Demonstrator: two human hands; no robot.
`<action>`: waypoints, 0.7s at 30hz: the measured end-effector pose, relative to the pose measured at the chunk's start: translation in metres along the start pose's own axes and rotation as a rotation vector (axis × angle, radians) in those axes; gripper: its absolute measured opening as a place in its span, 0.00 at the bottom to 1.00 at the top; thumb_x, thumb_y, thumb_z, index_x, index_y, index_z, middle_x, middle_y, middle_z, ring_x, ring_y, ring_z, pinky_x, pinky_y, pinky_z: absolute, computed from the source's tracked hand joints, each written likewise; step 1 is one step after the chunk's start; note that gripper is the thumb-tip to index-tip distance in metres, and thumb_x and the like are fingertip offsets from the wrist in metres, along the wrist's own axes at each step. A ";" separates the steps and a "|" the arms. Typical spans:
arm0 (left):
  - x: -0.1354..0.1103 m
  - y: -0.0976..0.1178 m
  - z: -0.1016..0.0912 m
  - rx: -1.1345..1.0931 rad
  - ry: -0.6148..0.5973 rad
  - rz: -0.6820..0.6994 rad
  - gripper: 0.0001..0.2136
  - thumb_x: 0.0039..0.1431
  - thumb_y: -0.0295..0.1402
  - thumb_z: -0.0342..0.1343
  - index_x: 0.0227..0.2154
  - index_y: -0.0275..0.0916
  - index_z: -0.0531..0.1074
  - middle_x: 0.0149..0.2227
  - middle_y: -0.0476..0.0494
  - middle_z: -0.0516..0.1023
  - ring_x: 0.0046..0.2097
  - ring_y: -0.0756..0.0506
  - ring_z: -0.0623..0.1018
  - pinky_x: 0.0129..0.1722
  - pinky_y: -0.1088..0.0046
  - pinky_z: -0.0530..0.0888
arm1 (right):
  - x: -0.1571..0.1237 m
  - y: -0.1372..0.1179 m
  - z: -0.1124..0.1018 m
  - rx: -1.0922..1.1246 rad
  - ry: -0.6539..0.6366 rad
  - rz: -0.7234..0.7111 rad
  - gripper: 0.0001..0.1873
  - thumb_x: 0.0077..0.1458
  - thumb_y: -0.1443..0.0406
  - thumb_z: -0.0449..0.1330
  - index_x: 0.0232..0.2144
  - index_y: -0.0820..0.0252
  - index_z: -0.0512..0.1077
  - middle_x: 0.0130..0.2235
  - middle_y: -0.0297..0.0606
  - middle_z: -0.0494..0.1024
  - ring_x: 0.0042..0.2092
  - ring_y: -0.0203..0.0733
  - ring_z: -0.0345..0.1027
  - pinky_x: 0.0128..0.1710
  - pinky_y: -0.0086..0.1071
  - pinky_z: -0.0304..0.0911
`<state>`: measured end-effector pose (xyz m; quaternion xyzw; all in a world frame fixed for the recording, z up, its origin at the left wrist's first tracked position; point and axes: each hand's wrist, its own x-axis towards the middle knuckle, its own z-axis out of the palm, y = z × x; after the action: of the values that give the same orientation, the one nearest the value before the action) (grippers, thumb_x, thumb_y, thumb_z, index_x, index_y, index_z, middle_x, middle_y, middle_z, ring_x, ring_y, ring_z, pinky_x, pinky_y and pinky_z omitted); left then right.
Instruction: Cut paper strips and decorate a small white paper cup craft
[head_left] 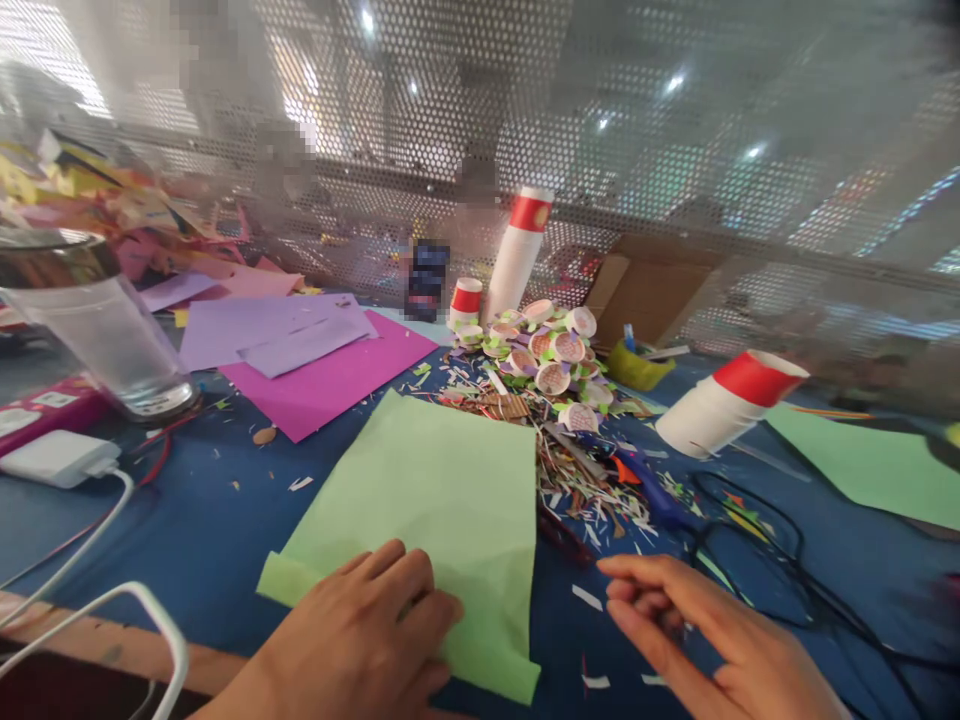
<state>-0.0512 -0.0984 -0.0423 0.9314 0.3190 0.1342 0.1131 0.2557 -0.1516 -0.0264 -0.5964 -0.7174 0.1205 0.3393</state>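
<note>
A light green sheet of paper (pixel 450 460) lies on the blue table in front of me, its near edge folded over in a strip. My left hand (pixel 360 625) rests on that near part with curled fingers closed at the fold; the fingertips are partly hidden. To the right of the sheet, my right hand (pixel 697 625) hovers over the table, its thumb and index finger apart, holding nothing. Just beyond it lie a dark looped cable (pixel 787 560) and a blue tool with an orange trigger (pixel 652 485), which looks like a glue gun.
Paper scraps (pixel 592 490) and a heap of small round pieces (pixel 553 378) lie beyond the sheet. Stacked paper cups (pixel 517 255) stand behind; another cup stack (pixel 724 405) tilts right. Purple paper (pixel 277 325), a glass (pixel 105 330) and a white charger (pixel 60 458) are left.
</note>
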 end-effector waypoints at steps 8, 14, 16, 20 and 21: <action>0.009 0.009 -0.013 -0.106 -0.114 -0.011 0.05 0.68 0.26 0.55 0.37 0.41 0.75 0.39 0.47 0.81 0.38 0.46 0.79 0.37 0.73 0.72 | -0.009 0.038 -0.026 -0.264 0.157 0.005 0.16 0.64 0.49 0.61 0.39 0.52 0.80 0.32 0.34 0.86 0.27 0.37 0.81 0.20 0.21 0.72; 0.009 0.003 0.001 -0.213 -0.038 0.001 0.09 0.72 0.29 0.51 0.34 0.41 0.71 0.34 0.50 0.78 0.34 0.49 0.77 0.35 0.74 0.68 | 0.004 0.022 -0.013 -0.282 0.021 -0.019 0.11 0.68 0.55 0.59 0.40 0.52 0.79 0.36 0.36 0.84 0.31 0.39 0.80 0.31 0.28 0.77; 0.009 -0.001 0.007 -0.236 0.068 0.047 0.12 0.73 0.32 0.49 0.30 0.41 0.67 0.30 0.50 0.76 0.29 0.49 0.73 0.30 0.73 0.65 | 0.014 0.014 -0.003 -0.312 -0.024 -0.086 0.09 0.68 0.58 0.59 0.41 0.52 0.79 0.38 0.38 0.83 0.35 0.41 0.80 0.36 0.31 0.77; 0.007 -0.001 0.001 -0.254 0.007 0.066 0.11 0.73 0.31 0.50 0.30 0.41 0.66 0.31 0.51 0.76 0.30 0.50 0.73 0.31 0.73 0.64 | 0.026 0.009 0.013 -0.378 -0.096 -0.213 0.09 0.68 0.64 0.56 0.43 0.54 0.78 0.41 0.41 0.82 0.40 0.44 0.80 0.42 0.36 0.76; 0.007 0.001 -0.002 -0.252 -0.018 0.066 0.11 0.72 0.30 0.51 0.31 0.41 0.66 0.31 0.51 0.76 0.31 0.50 0.74 0.32 0.74 0.65 | 0.026 0.010 0.015 -0.399 -0.111 -0.223 0.09 0.68 0.65 0.56 0.42 0.54 0.77 0.41 0.41 0.81 0.40 0.44 0.79 0.42 0.36 0.76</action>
<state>-0.0463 -0.0940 -0.0386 0.9209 0.2680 0.1686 0.2274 0.2526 -0.1216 -0.0340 -0.5612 -0.8060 -0.0292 0.1860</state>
